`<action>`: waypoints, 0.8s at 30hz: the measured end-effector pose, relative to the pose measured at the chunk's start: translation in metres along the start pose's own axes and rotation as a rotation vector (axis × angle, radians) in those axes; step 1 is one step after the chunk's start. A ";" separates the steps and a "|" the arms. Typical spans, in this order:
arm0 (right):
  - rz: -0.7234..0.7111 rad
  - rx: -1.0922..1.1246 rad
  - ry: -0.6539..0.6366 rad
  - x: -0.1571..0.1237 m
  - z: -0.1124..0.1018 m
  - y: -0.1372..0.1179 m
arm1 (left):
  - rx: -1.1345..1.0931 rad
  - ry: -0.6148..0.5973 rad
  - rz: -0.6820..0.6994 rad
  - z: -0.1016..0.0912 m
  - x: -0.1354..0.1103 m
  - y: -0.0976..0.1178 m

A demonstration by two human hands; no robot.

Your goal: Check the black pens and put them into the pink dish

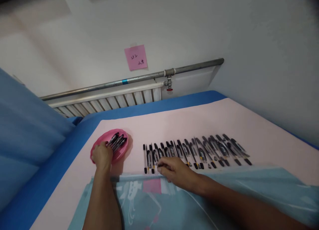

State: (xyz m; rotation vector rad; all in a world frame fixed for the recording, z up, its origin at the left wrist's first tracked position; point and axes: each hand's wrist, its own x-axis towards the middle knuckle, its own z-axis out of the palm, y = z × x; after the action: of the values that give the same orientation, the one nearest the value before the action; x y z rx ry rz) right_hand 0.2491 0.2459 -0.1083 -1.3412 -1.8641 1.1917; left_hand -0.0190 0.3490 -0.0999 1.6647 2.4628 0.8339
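Though I can't tell if my left hand (102, 156) or curled right hand (175, 170) is pinching anything, handling pens (117, 143) seems the step, so I'd go light next.

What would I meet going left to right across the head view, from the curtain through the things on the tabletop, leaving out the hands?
Blue curtain → pink bowl → row of pens.

there is one bowl (106, 136), one note (136, 58), one radiator (112, 102), one valve (169, 82) and pens (202, 154) too crowded to count.
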 end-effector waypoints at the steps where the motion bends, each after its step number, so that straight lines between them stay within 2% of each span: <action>1: -0.002 -0.006 0.003 0.000 0.000 0.000 | 0.041 0.043 -0.006 -0.001 -0.001 0.003; 3: -0.009 -0.024 0.011 0.000 0.000 0.000 | 0.094 0.140 0.029 -0.004 -0.007 0.013; 5: -0.018 -0.047 0.019 0.000 0.000 0.001 | 0.039 0.159 0.142 -0.005 -0.019 0.028; 7: -0.023 -0.054 0.019 0.001 0.001 0.002 | -0.087 0.046 0.266 -0.003 -0.036 0.044; 9: -0.033 -0.049 0.017 0.002 0.001 0.004 | -0.182 -0.155 0.339 0.003 -0.052 0.058; 12: -0.051 -0.045 0.013 0.002 0.001 0.006 | -0.158 -0.398 0.341 0.015 -0.068 0.067; 18: -0.064 -0.065 0.020 0.001 0.001 0.005 | 0.014 -0.513 0.287 0.032 -0.073 0.064; 24: -0.074 -0.084 0.023 0.002 0.000 0.003 | 0.214 -0.574 0.311 0.023 -0.072 0.067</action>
State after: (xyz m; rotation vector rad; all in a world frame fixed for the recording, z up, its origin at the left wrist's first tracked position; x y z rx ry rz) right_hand 0.2497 0.2484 -0.1107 -1.3122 -1.9493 1.0670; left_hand 0.0754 0.3138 -0.1059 2.0308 1.9784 0.0655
